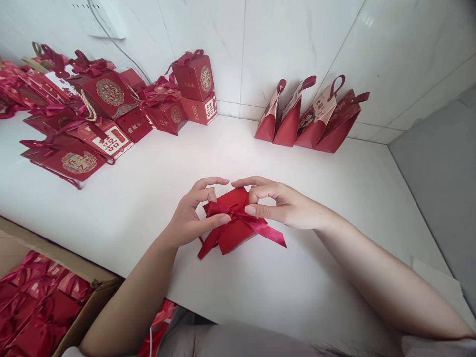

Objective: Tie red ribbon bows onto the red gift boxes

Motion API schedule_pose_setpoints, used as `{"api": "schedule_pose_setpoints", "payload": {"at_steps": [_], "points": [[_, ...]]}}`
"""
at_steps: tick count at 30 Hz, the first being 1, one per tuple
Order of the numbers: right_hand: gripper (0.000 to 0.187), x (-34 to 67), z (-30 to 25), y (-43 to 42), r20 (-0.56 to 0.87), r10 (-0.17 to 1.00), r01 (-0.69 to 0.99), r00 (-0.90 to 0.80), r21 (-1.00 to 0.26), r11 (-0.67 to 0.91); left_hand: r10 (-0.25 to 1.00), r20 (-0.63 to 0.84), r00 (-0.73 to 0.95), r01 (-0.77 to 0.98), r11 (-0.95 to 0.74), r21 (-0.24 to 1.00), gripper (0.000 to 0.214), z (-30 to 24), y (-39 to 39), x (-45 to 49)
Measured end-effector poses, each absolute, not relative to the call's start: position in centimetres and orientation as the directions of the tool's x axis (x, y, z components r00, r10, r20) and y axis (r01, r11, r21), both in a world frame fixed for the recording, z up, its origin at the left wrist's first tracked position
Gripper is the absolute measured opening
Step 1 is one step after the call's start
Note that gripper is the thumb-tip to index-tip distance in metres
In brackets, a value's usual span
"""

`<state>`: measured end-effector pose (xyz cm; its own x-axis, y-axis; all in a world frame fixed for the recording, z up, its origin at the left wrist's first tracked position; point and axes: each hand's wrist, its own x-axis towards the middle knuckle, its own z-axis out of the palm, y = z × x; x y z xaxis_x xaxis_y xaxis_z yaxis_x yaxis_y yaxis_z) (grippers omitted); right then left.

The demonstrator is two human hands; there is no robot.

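A small red gift box lies on the white table in front of me, with a dark red satin ribbon tied in a bow across its top. My left hand pinches the left side of the bow between thumb and bent fingers, its index finger stretched over the box. From the right, my right hand grips the bow's other side in the same way. One ribbon tail hangs toward the lower left, the other toward the right. The fingers partly cover the loops.
Piled boxes with ribbons and gold print stand at the back left. Several triangular red boxes with strap loops line the tiled wall. An open carton of ribboned red boxes sits below the table's left edge. A grey panel borders the right.
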<state>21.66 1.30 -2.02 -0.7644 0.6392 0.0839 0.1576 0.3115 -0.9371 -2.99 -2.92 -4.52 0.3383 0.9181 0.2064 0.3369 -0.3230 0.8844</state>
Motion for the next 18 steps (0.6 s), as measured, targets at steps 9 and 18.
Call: {"api": "schedule_pose_setpoints", "payload": {"at_steps": [9,18], "points": [[0.031,21.67,-2.29,1.55,0.069,0.642,0.167,-0.764,-0.939,0.3,0.891,0.133,0.434,0.359,-0.306,0.882,0.032,-4.13,-2.82,-3.24],[0.036,21.79,-2.28,1.66,0.035,0.637,0.173,-0.77,-0.95,0.261,0.879,0.165,0.446,0.342,-0.339,0.877,0.035,-4.27,-2.92,-3.23]]}}
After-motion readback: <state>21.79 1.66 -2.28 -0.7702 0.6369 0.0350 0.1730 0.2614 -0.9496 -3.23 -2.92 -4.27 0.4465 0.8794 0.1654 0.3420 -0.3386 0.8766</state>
